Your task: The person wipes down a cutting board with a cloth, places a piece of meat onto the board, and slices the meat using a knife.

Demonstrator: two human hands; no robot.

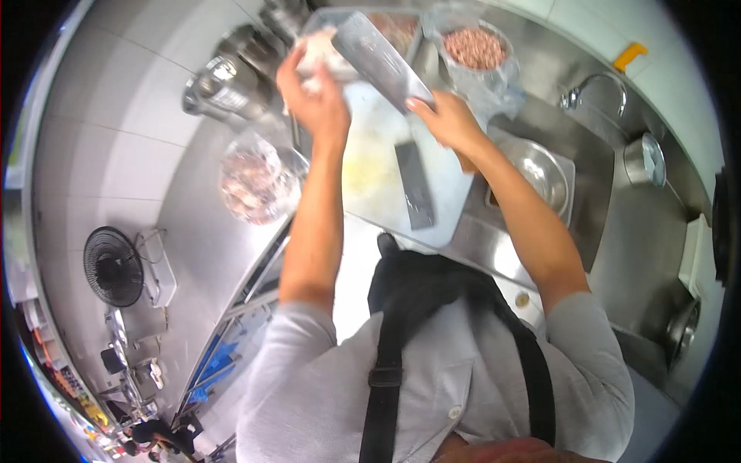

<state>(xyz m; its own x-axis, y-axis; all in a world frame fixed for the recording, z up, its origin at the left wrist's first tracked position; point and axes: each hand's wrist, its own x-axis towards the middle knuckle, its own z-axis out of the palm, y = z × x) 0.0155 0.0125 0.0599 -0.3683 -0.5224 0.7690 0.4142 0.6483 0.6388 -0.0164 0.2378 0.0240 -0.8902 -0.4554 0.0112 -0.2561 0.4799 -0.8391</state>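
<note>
My right hand (448, 123) grips a cleaver (382, 62), its broad blade tilted up and leftward over the far end of the white cutting board (451, 193). Beside the blade, my left hand (316, 104) has its fingers curved around a pale lump (328, 54) that looks like raw meat; blur softens its outline. A second dark, flat blade (415, 185) lies on the board, below my right hand. Behind the cleaver is a clear tray (413, 19) with pinkish contents, partly covered by the blade and the lump. Yellowish bits (363, 170) are smeared on the board.
A bag of raw meat (255, 181) sits left of the board. Ground or diced meat (475, 48) fills a bag-lined container at back right. Right of the board are a metal bowl (536, 174), a sink and a faucet (571, 99). Steel pots (224, 77) stand at left, beyond a fan (113, 266).
</note>
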